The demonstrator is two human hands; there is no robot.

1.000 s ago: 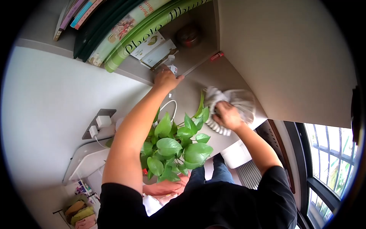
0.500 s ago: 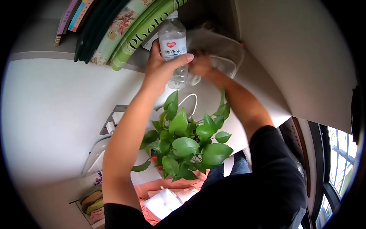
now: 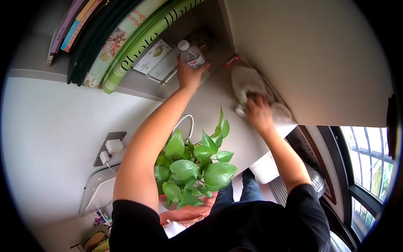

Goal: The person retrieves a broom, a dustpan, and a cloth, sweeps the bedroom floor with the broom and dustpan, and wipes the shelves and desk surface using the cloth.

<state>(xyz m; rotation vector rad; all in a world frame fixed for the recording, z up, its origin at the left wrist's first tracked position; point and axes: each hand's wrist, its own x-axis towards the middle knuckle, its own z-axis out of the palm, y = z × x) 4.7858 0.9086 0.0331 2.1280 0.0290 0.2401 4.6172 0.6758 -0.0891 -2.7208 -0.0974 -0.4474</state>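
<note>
My left hand (image 3: 189,77) is closed round a clear plastic water bottle (image 3: 191,54) with a white cap, at the shelf beside white boxes (image 3: 153,56). The bottle's lower part is hidden by my fingers. Over to the right, my right hand (image 3: 259,111) presses on a crumpled pale cloth (image 3: 247,82) that lies on the grey-beige surface (image 3: 222,109), against the side panel. The fingers are slightly blurred and bent onto the fabric. Below my hands stands a leafy green potted plant (image 3: 184,170).
Photo albums (image 3: 138,46) and thin books (image 3: 73,29) line the shelf at upper left. A small red item (image 3: 232,61) lies in the corner. A white cable (image 3: 187,122) curves behind the plant. Chargers (image 3: 113,145) sit in a wall socket. A barred window (image 3: 367,155) is at right.
My left hand has moved the bottle from in front of the shelf onto or just over it. My right hand has gone right and down with the cloth. The view has shifted.
</note>
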